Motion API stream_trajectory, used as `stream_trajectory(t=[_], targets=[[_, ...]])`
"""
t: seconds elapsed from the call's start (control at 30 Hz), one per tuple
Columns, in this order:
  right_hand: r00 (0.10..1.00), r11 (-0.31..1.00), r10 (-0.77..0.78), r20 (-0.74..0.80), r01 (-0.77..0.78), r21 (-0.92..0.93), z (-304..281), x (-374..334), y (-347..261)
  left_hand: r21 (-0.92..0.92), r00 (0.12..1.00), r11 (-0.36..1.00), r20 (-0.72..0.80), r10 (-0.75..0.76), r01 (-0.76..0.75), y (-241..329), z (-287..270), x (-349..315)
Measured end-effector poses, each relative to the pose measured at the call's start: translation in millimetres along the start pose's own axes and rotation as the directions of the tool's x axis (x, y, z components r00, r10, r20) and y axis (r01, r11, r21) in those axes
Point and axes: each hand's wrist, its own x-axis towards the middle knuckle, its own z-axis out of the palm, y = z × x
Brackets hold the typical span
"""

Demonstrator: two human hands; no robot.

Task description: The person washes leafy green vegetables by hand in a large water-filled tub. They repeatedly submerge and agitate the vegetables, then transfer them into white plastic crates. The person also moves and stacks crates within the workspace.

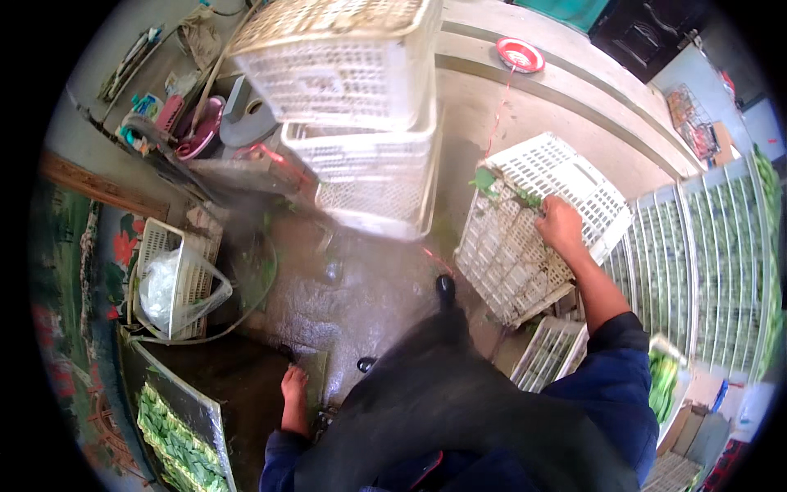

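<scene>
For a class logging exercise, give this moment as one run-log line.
right hand: over white crate, contact unclear | left hand: lowered, away from that crate | nearby: green leaves, stacked crates

Passage lies between stacked crates (344, 90) and right-hand crate (512, 254).

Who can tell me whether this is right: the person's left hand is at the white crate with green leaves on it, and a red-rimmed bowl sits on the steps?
Not quite: the wrong hand is named. The head view shows the person's right hand at the white crate with green leaves on it; the red-rimmed bowl does sit on the steps.
</scene>
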Motion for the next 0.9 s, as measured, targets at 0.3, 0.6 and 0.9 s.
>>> stream_trajectory(t=[0.3, 0.6, 0.9], targets=[[0.998, 0.998, -0.061, 0.032, 0.06, 0.026, 132, 221, 175, 0.421, 0.973, 0.879, -0.141, -0.182, 0.225, 30, 159, -87], [0.954, 0.957, -0.277, -0.118, 0.284, 0.056, 146, 282, 165, 0.561, 0.999, 0.827, -0.009, -0.041, 0.039, 91, 256, -80], [0.631, 0.997, 0.076, 0.772, -0.031, -0.072, 317, -27, 146, 0.594, 0.991, 0.797, -0.002, -0.133, 0.108, 78, 244, -98]])
